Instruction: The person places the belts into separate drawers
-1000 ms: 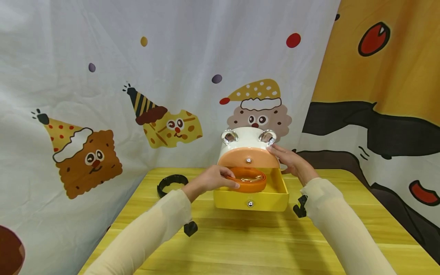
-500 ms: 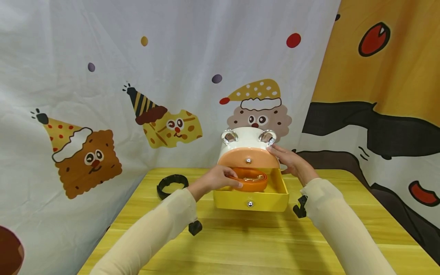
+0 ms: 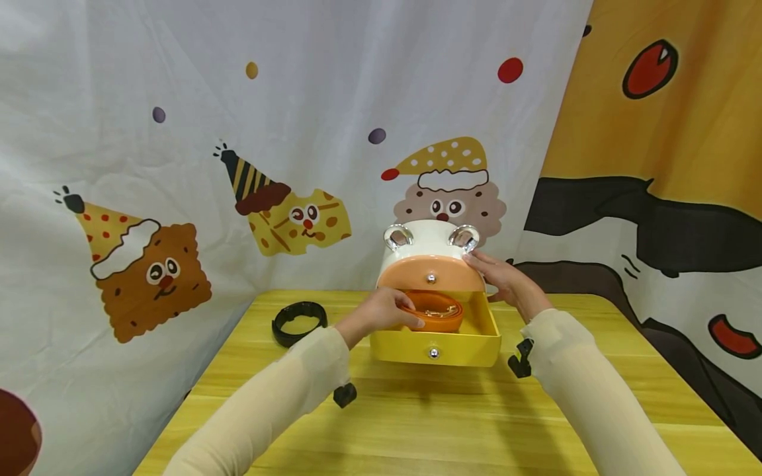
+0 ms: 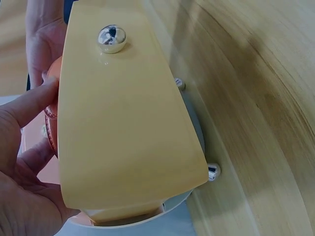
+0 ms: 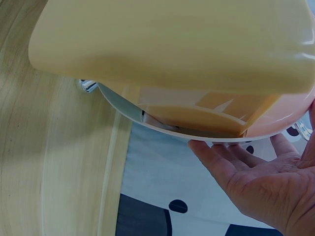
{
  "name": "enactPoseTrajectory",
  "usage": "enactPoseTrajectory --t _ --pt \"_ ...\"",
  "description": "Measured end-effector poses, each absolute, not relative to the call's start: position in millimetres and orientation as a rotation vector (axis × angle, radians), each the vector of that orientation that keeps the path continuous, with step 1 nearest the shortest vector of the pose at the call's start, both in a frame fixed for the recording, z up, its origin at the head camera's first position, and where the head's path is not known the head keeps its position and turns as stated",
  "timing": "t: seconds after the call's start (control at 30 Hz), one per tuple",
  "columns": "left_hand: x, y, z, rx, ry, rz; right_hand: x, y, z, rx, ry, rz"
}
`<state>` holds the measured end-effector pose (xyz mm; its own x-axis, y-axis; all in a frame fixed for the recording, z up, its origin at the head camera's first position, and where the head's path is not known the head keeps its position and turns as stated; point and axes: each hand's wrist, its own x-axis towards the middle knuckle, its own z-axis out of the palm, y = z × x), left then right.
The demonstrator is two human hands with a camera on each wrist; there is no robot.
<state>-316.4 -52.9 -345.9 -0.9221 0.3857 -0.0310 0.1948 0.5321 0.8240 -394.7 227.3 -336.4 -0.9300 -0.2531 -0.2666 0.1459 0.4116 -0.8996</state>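
Note:
A coiled orange belt [image 3: 445,322] with a gold-coloured buckle lies in the pulled-out yellow drawer [image 3: 399,349]. My left hand [image 3: 389,309] reaches over the drawer's left side and pinches the coil's near left edge between thumb and fingers. In the left wrist view, the drawer front hides most of the belt [image 4: 51,114]. The drawer belongs to a small white box [image 3: 430,237] with silver ears and a peach upper drawer [image 3: 405,274], which is closed. Against the box's right side rests my right hand [image 3: 506,281], its fingers extended along the wall in the right wrist view.
A black coiled belt [image 3: 283,338] lies on the yellow wood-grain table [image 3: 428,423], left of the box. Behind the table hangs a cartoon-printed curtain [image 3: 321,79]. The box stands near the table's back edge on silver feet [image 4: 213,171].
My left hand has shifted slightly right and lowered the orange belt a little further into the drawer. The right hand has stayed against the box.

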Motion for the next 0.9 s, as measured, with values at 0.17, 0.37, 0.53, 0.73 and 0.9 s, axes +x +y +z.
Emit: enactPoseTrajectory --t 0.17,0.37,0.53,0.73,0.9 --pt "-315.6 -49.8 -345.9 0.495 2.598 1.309 -394.4 227.5 -335.8 -0.08 2.307 -1.535" --pt "-316.4 -47.5 -347.9 0.518 2.617 1.3 -396.1 227.7 -336.3 -0.085 2.302 -1.538" --pt "-318.2 -46.0 -348.6 0.586 2.655 1.32 -396.3 227.8 -336.6 -0.092 2.309 -1.531" --pt "-318.0 -47.1 -342.2 0.625 2.711 1.264 -395.4 227.6 -337.1 -0.082 2.307 -1.545" --pt "-316.0 -51.9 -340.4 0.63 2.682 1.308 -394.9 227.1 -337.3 -0.079 2.311 -1.546"
